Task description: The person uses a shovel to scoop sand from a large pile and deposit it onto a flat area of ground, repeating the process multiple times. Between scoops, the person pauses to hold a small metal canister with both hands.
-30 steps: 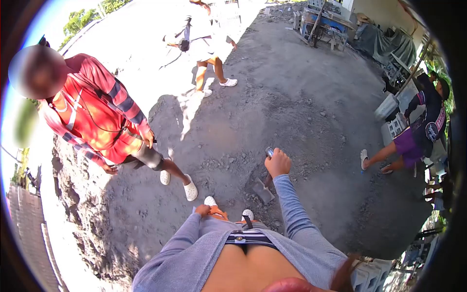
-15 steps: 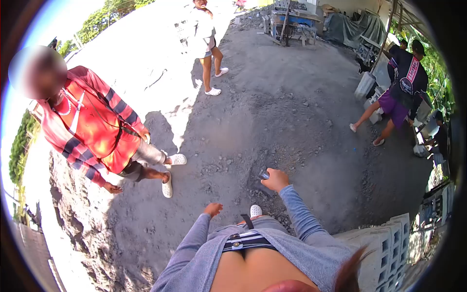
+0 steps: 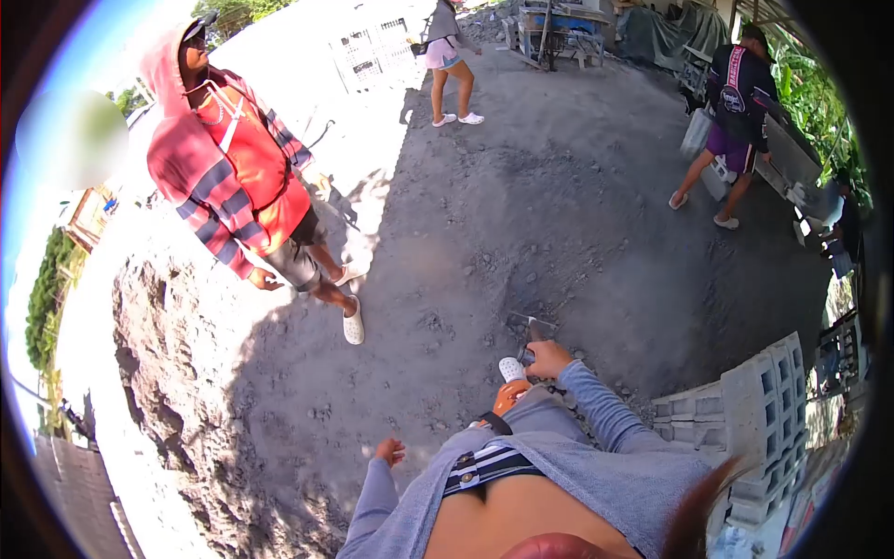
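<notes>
A person's right hand (image 3: 549,359) curls around a shovel-like tool (image 3: 533,331), its end near 1 white shoe (image 3: 512,370) on rough ground (image 3: 447,279); a slipping grip could drop it there. The left hand (image 3: 391,453) hangs half-curled, seemingly holding nothing

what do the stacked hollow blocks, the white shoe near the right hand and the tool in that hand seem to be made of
Stacked hollow blocks: likely concrete, going by the matte grey faces. White shoe: probably moulded foam or plastic, smooth with small holes. Tool in the right hand: perhaps wood at its brownish shaft; the rest is unclear.
</notes>
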Available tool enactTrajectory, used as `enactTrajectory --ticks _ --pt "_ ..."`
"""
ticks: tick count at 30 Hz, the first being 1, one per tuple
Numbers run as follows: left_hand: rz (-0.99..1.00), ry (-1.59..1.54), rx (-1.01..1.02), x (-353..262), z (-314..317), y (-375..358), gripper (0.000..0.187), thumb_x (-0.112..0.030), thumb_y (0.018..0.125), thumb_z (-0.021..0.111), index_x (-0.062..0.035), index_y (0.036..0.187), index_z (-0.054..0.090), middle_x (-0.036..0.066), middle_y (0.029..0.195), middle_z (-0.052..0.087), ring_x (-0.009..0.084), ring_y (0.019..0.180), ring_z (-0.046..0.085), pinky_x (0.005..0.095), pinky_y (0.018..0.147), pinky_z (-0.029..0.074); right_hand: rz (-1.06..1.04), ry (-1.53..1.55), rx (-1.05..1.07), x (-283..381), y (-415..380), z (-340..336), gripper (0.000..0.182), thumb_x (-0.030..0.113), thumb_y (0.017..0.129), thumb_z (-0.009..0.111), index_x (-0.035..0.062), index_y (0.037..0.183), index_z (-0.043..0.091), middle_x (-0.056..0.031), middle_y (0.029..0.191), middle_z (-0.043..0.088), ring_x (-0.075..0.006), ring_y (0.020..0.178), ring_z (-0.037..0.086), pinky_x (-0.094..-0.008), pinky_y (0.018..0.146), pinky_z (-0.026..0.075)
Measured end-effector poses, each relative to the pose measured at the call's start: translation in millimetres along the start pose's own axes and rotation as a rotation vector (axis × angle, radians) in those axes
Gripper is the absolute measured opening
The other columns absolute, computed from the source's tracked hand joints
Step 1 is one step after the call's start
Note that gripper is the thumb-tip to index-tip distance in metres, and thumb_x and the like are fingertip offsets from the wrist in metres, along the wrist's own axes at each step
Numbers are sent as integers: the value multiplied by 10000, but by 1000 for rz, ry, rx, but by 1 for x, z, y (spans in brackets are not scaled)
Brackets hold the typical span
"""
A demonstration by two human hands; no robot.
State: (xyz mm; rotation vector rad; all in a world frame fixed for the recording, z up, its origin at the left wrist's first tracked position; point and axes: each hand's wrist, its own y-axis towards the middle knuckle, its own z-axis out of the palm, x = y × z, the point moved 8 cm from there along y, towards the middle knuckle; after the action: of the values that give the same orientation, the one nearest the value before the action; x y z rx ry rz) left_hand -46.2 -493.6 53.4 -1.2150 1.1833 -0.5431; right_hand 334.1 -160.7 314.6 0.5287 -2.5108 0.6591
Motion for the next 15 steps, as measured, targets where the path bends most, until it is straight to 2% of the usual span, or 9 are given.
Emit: enactTrajectory --ticks 3,4,6,7,10,12,14,15 --pt "-97 -108 -208 62 -90 -11 322 -281 818 340 -97 1026 503 79 977 587 258 742 561 390 601 442 -26 -72 73 7 -25 8 379 314 614 673 65 887 585 -162 873 610 -318 866 578 -409 737 455" --pt "-102 -111 -209 72 -104 -12 322 -281 818 340 -97 1026 503 79 977 587 258 742 561 390 601 442 -24 -95 99 14 -34 12 389 318 612 671 64 895 589 -164 878 610 -319 863 579 -408 734 457" --pt "-130 -318 -374 103 -132 -24 307 -283 821 346 -110 1024 498 68 967 588 264 730 559 396 576 425 -35 -140 147 30 -43 27 399 322 609 670 64 903 593 -166 884 609 -320 861 579 -406 732 459" --pt "-131 -310 -360 116 -138 -21 300 -284 826 345 -115 1020 501 62 956 590 261 728 557 396 573 420 -21 -154 130 39 -44 36 405 330 604 675 59 894 599 -170 878 610 -320 852 582 -403 725 458" --pt "-162 -231 -291 153 -130 13 275 -294 829 371 -120 974 528 48 912 605 229 648 541 376 540 405 -89 -176 191 81 -43 55 413 347 596 684 45 867 608 -171 842 614 -318 814 589 -394 702 457" --pt "-141 -178 -251 154 -101 12 258 -285 821 396 -132 945 563 38 858 618 189 585 528 352 504 410 -95 -99 236 111 -41 63 404 345 601 687 21 830 607 -159 762 618 -297 735 601 -379 654 458" --pt "-87 -53 -207 144 -71 12 270 -266 814 410 -129 986 568 25 884 619 162 574 532 328 498 429 -111 -122 338 126 -37 77 392 334 610 687 7 812 604 -149 713 617 -278 686 607 -370 622 460" --pt "-84 -173 -194 136 -55 1 300 -276 820 408 -129 1034 557 19 910 615 158 592 541 328 503 437 -154 -66 313 134 -32 80 342 285 624 695 2 787 592 -108 642 589 -202 555 565 -322 508 435"
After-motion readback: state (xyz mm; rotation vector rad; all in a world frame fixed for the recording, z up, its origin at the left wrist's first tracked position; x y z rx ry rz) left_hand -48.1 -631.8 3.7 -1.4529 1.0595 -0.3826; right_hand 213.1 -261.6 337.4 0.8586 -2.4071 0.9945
